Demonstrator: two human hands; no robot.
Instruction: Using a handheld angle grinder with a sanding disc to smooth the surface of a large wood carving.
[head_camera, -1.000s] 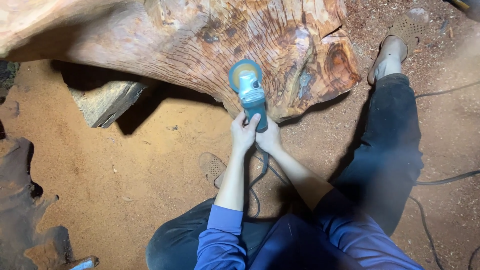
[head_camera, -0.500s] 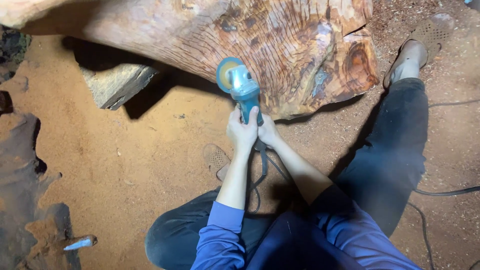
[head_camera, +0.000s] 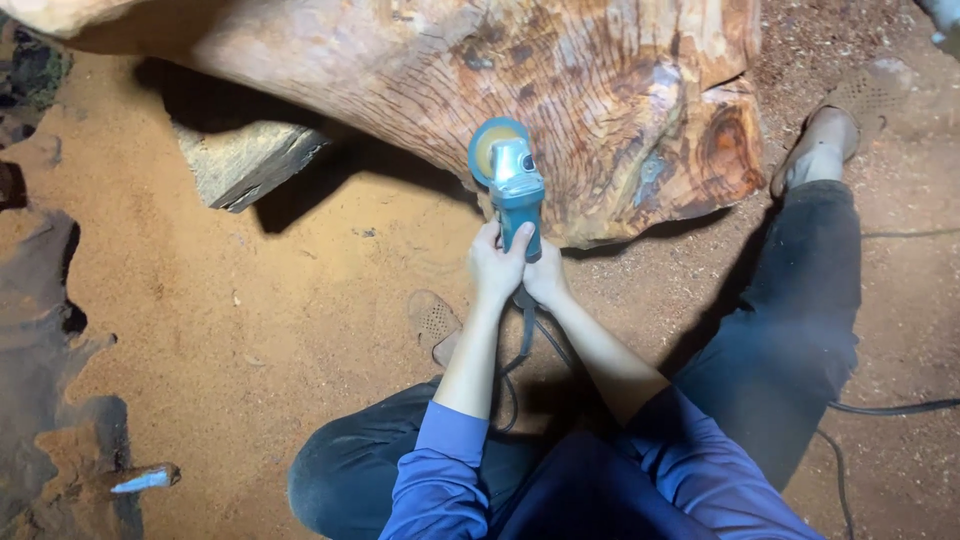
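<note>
Head view is showing 2 hands gripping a teal angle grinder (head_camera: 515, 195) at frame centre: left hand (head_camera: 497, 266) and right hand (head_camera: 545, 280) are wrapping its rear handle, its disc extending above them against the carved log (head_camera: 560, 90).

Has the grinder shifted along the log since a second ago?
Cannot tell for sure. The grinder sits on about the same stretch of the log, left of the dark knot; most of the apparent shift looks like head-camera movement.
</note>
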